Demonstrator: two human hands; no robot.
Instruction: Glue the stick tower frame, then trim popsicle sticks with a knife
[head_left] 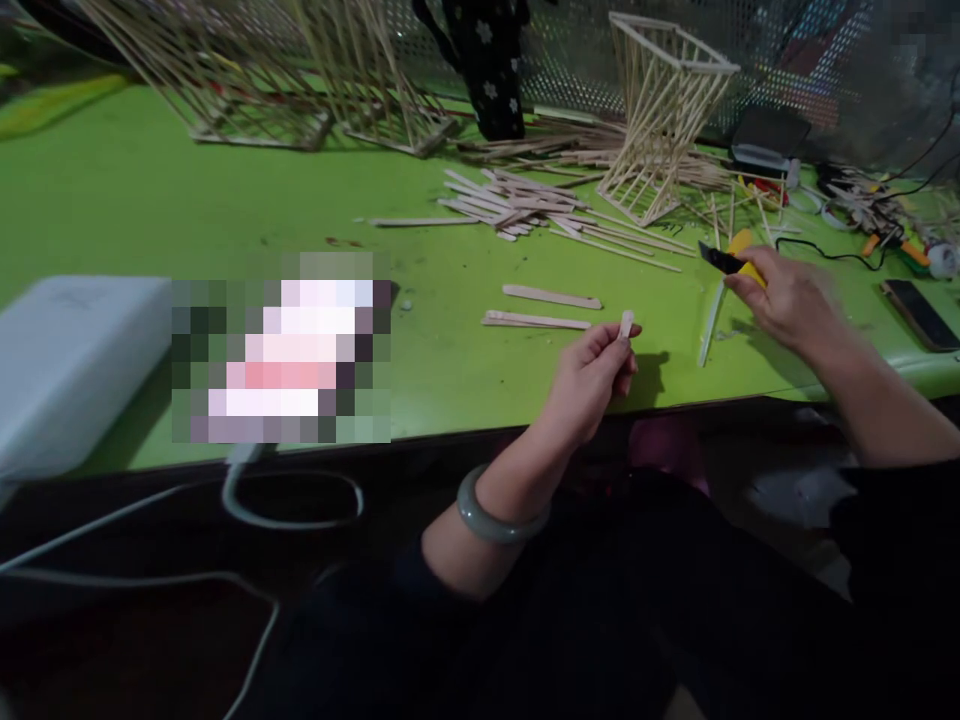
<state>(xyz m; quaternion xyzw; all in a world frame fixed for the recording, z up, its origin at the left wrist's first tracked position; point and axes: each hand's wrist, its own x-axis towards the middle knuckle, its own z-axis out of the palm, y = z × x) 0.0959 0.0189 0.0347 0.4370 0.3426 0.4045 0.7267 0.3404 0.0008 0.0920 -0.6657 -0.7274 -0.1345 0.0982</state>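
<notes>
Pinched between the thumb and fingers of my left hand (596,375) is a wooden craft stick (626,323), its rounded end pointing up. My right hand (784,295) is closed around a yellow-handled cutter (752,273) with a dark head pointing left. Under the cutter, a thin translucent whitish stick (710,325) lies near my right hand. A single craft stick (551,297) rests just beyond my left hand. Closer to that hand, other craft sticks (532,320) overlap each other on the green table (442,370).
A heap of craft sticks (517,203) lies farther back. Twisted stick frames (667,120) stand behind it, beside a black flowered container (491,70). A blurred-out phone-like device (300,350), a white box (82,370) and a dark phone (919,313) sit near the front edge.
</notes>
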